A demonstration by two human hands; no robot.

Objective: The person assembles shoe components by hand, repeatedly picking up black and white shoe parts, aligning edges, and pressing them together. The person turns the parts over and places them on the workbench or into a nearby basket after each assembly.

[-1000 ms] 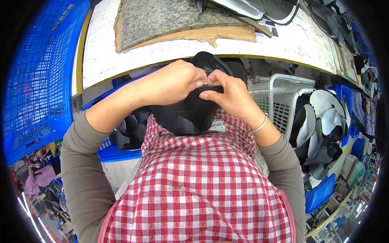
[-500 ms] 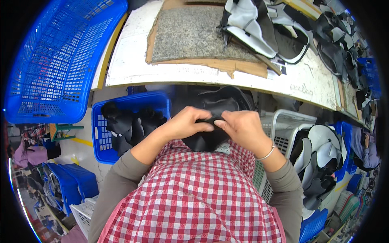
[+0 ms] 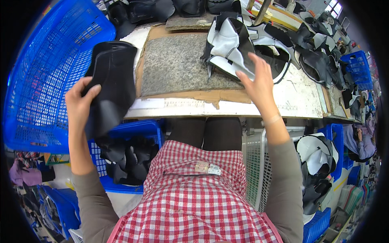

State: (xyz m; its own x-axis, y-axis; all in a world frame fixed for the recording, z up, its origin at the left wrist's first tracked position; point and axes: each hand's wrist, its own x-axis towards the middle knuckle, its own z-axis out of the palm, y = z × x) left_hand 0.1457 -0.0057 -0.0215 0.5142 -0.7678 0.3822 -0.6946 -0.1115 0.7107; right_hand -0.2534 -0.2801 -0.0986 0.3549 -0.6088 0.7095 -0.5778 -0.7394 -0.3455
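My left hand (image 3: 81,97) grips a black shoe upper (image 3: 113,77) by its left edge, thumb over the near face. The piece hangs upright beside the blue basket and in front of the table's left end. Out over the right of the table, my right hand (image 3: 261,81) is open with its fingers spread and nothing in it. Just beyond its fingertips lies a pile of white and black shoe uppers (image 3: 229,44); whether the fingers touch it I cannot tell.
A grey stone-like slab (image 3: 174,60) on a brown board rests on the white table (image 3: 182,106). The tall blue basket (image 3: 52,81) stands at left. Below are a blue crate (image 3: 142,128) of black pieces and a white crate (image 3: 257,162). More uppers (image 3: 320,158) fill the right side.
The hands have parted from over the lap. My left hand has carried the black upper up and left; my right hand has let go and reached forward right to the pile.
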